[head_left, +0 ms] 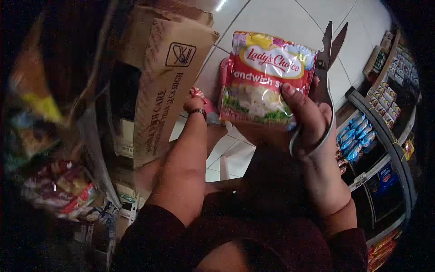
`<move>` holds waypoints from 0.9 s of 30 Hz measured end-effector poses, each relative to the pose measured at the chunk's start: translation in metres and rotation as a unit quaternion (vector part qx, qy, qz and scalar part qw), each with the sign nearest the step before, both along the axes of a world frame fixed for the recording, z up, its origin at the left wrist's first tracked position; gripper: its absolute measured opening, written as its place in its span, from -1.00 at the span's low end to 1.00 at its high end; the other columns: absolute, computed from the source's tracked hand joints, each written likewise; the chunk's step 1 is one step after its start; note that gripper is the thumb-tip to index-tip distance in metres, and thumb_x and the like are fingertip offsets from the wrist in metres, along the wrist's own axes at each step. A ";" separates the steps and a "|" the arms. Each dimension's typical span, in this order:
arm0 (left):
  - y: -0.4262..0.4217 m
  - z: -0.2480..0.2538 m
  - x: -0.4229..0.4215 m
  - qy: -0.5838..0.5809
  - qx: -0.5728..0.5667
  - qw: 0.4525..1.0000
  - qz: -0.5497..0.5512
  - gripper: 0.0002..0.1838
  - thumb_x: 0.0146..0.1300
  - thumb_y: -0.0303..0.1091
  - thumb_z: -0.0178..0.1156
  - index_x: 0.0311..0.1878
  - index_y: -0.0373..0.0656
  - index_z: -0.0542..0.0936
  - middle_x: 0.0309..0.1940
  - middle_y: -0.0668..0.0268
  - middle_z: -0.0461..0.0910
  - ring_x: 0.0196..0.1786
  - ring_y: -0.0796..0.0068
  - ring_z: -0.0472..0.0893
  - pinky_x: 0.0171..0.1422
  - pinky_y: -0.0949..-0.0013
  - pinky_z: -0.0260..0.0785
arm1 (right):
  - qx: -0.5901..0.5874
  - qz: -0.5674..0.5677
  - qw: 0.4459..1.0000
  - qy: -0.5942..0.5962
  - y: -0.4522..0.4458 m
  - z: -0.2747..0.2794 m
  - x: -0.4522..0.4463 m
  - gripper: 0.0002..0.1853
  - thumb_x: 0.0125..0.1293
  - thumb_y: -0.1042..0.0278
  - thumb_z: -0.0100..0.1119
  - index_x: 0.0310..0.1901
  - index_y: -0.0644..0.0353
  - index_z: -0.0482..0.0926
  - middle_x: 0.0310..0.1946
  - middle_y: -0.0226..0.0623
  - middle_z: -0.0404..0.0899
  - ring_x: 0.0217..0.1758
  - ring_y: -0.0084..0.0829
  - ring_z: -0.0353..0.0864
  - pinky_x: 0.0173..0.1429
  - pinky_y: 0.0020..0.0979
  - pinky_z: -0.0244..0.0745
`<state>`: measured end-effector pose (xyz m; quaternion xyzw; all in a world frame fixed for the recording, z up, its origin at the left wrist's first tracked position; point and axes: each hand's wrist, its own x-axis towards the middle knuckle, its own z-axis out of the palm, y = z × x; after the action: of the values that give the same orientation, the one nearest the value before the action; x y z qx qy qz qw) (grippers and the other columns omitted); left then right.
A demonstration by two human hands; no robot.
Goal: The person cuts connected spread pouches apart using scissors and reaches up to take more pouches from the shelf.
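Observation:
In my right hand (312, 113) is a sandwich spread pouch (260, 84), red with a white label, its front turned up and my thumb pressed on its lower right corner. The same hand carries a pair of scissors (327, 61). One handle loop goes round the hand, and the parted blades point away beyond the pouch. My left hand (194, 105), below a dark wristwatch, is closed beside the cardboard box on a small red-and-white packet (197, 92), mostly hidden. Another reddish edge shows behind the pouch's left side; I cannot tell what it belongs to.
A tall cardboard box (170, 90) stands close on the left, next to a shelf with blurred bagged goods (59, 188). Curved store shelves (403, 172) with blue packets (356, 137) and small cans run along the right. White floor tiles (276, 16) lie ahead.

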<state>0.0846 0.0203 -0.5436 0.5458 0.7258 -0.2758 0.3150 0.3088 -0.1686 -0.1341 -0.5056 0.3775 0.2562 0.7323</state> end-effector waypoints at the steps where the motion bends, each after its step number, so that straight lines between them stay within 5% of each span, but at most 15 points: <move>1: -0.008 0.044 0.021 -0.035 0.005 0.998 -0.052 -0.85 0.09 -0.39 0.19 -0.32 -0.25 0.66 -0.39 0.12 0.68 -0.24 0.29 0.67 -0.12 0.31 0.50 | 0.004 0.004 1.000 -0.012 0.001 0.004 -0.001 -0.58 0.22 0.38 0.18 0.08 0.36 0.37 -0.10 -0.11 0.59 -0.12 -0.30 0.63 0.00 -0.35 0.52; 3: -0.022 0.128 0.060 -0.124 0.025 0.969 -0.212 -0.84 0.08 -0.39 0.18 -0.38 -0.28 0.67 -0.45 0.09 0.67 -0.32 0.22 0.68 -0.18 0.27 0.49 | 0.002 -0.014 0.996 -0.087 -0.002 0.006 -0.008 -0.58 0.22 0.37 0.17 0.06 0.40 0.39 -0.11 -0.10 0.59 -0.13 -0.30 0.64 -0.02 -0.32 0.53; 5: -0.017 0.130 0.053 -0.179 0.031 0.957 -0.228 -0.83 0.05 -0.41 0.18 -0.45 -0.33 0.66 -0.44 0.01 0.66 -0.34 0.25 0.68 -0.22 0.25 0.47 | 0.015 0.005 0.993 -0.116 -0.010 0.008 -0.014 -0.58 0.21 0.37 0.16 0.06 0.43 0.40 -0.12 -0.08 0.59 -0.14 -0.30 0.64 -0.02 -0.32 0.53; 7: -0.022 0.188 0.078 -0.185 -0.049 0.951 -0.244 -0.83 0.00 -0.43 0.22 -0.41 -0.38 0.65 -0.46 0.01 0.65 -0.37 0.33 0.66 -0.23 0.26 0.46 | 0.098 -0.028 0.985 -0.136 -0.016 0.011 -0.021 -0.52 0.21 0.49 0.09 0.17 0.40 0.26 0.01 -0.01 0.48 0.03 -0.22 0.57 0.11 -0.24 0.53; 8: -0.019 0.196 0.070 -0.311 -0.152 0.937 -0.053 -0.79 -0.02 -0.40 0.28 -0.36 -0.37 0.64 -0.45 0.08 0.65 -0.35 0.39 0.64 -0.19 0.31 0.44 | 0.108 -0.029 0.979 -0.170 -0.014 0.010 -0.027 -0.50 0.22 0.50 0.04 0.19 0.42 0.22 0.05 0.04 0.44 0.04 -0.17 0.56 0.12 -0.20 0.55; 11: -0.020 0.288 0.077 -0.400 -0.169 0.884 -0.173 -0.74 -0.02 -0.38 0.30 -0.29 -0.37 0.62 -0.41 0.14 0.65 -0.36 0.41 0.62 -0.21 0.33 0.44 | 0.144 0.002 0.949 -0.280 -0.023 0.027 -0.042 -0.48 0.22 0.49 0.02 0.21 0.41 0.20 0.04 0.04 0.45 0.05 -0.18 0.56 0.12 -0.21 0.54; 12: -0.014 0.253 0.059 -0.469 -0.188 0.849 -0.156 -0.73 0.05 -0.39 0.26 -0.20 -0.36 0.61 -0.30 0.16 0.65 -0.28 0.43 0.61 -0.16 0.36 0.42 | 0.161 0.016 0.939 -0.304 -0.025 0.039 -0.049 -0.45 0.20 0.49 0.02 0.23 0.40 0.18 0.06 0.04 0.44 0.06 -0.19 0.56 0.14 -0.20 0.53; 13: -0.014 0.291 0.058 -0.486 -0.177 0.842 -0.156 -0.73 0.05 -0.39 0.26 -0.20 -0.36 0.61 -0.30 0.16 0.65 -0.28 0.43 0.61 -0.16 0.36 0.42 | 0.167 0.024 0.932 -0.321 -0.029 0.050 -0.057 -0.45 0.20 0.49 0.02 0.23 0.40 0.18 0.06 0.04 0.44 0.06 -0.19 0.56 0.14 -0.20 0.53; 17: 0.003 0.450 0.037 -0.617 -0.309 0.723 0.030 -0.70 0.18 -0.52 0.06 0.00 -0.31 0.51 -0.11 0.21 0.59 -0.06 0.40 0.60 0.11 0.38 0.44 | 0.326 0.112 0.879 -0.329 -0.019 0.065 -0.088 -0.38 0.15 0.43 0.04 0.28 0.36 0.16 0.13 -0.01 0.42 0.10 -0.18 0.54 0.16 -0.19 0.50; 19: 0.018 0.508 0.009 -0.619 -0.337 0.705 0.085 -0.70 0.18 -0.52 0.01 0.00 -0.31 0.49 -0.13 0.20 0.59 -0.06 0.37 0.60 0.12 0.35 0.46 | 0.300 0.155 0.884 -0.324 -0.013 0.089 -0.111 -0.36 0.13 0.42 0.05 0.28 0.34 0.17 0.12 -0.02 0.43 0.10 -0.19 0.54 0.15 -0.22 0.50; 23: 0.026 0.585 -0.049 -0.673 -0.303 0.673 0.046 -0.81 0.15 -0.53 0.03 -0.16 -0.28 0.52 -0.20 0.24 0.58 -0.13 0.42 0.59 0.06 0.36 0.46 | 0.277 0.260 0.867 -0.323 0.013 0.126 -0.151 -0.43 0.05 0.45 0.09 0.17 0.41 0.30 0.02 -0.04 0.50 0.09 -0.25 0.53 0.19 -0.28 0.44; 24: 0.020 0.601 -0.062 -0.690 -0.284 0.662 0.069 -0.84 0.13 -0.54 0.03 -0.22 -0.26 0.53 -0.25 0.27 0.57 -0.18 0.42 0.59 0.01 0.38 0.46 | 0.269 0.285 0.854 -0.342 0.019 0.122 -0.157 -0.36 0.09 0.49 0.13 0.24 0.36 0.17 0.04 -0.05 0.47 0.07 -0.24 0.52 0.12 -0.24 0.48; 27: 0.030 0.590 -0.091 -0.707 -0.275 0.642 0.112 -0.82 0.12 -0.55 0.03 -0.20 -0.28 0.52 -0.23 0.24 0.58 -0.16 0.41 0.59 0.06 0.34 0.46 | 0.275 0.312 0.842 -0.343 0.036 0.140 -0.189 -0.32 0.10 0.50 0.18 0.27 0.34 0.14 0.10 -0.07 0.42 0.12 -0.27 0.47 0.20 -0.31 0.40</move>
<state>-0.0069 0.0507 0.0462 0.3776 0.2287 0.0443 0.8962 0.1202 -0.1328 0.0061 -0.4306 -0.1611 0.3748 0.8051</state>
